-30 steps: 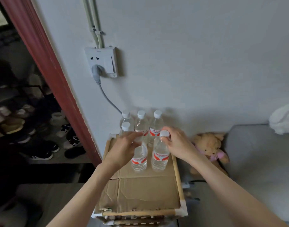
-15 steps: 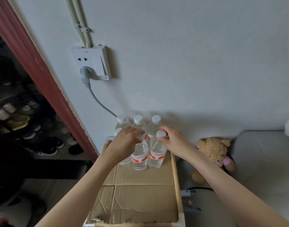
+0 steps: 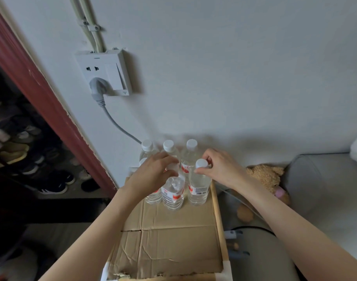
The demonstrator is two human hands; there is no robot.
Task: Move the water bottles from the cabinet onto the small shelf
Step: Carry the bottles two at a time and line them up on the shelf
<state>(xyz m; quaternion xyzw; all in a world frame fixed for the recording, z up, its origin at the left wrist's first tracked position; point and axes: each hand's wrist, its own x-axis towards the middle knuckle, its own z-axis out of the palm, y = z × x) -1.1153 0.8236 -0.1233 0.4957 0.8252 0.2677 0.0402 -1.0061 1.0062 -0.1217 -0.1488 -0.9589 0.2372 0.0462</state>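
On the shelf: six water bottles (image 3: 173, 194) stood upright in two rows at the back of the small shelf (image 3: 219, 218), on its cardboard liner (image 3: 173, 240), close to the wall.
Right hand: right hand (image 3: 220, 169) pinched the white cap of the front right bottle (image 3: 198, 189), fingers curled round it.
Left hand: left hand (image 3: 153, 175) gripped the top of the front middle bottle (image 3: 172, 196), its cap hidden.
Risk: bottles stood touching, so a sideways nudge on letting go would likely topple a neighbour.
Cause: the creased cardboard probably gave uneven footing.
Nearby: a plush bear (image 3: 264, 179) lay beside the shelf.
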